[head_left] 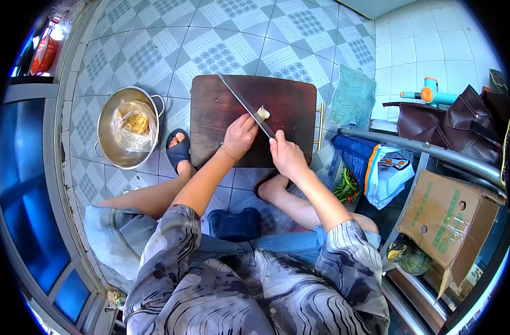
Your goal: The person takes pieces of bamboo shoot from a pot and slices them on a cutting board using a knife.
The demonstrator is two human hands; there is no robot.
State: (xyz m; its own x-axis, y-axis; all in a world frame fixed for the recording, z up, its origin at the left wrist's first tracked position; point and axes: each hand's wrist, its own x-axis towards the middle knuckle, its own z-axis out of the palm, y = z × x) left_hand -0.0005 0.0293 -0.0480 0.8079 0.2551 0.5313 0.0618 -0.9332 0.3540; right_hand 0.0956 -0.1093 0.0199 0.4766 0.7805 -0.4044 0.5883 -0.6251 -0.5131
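We log a steel basin [106,128] holding a bag of yellow food [135,123] at left, a dark sandal [180,149] just beside the board, and a green cloth [352,95] past its right edge. Knife [241,100] over the cutting board [221,111]: long axis diagonal, tip at far edge, handle near-right, gripped by the right hand [289,153]. Left hand [239,137] bends its fingers beside the blade, near a pale piece [264,113]; its grip we cannot tell. Board surface extends either side of both hands.
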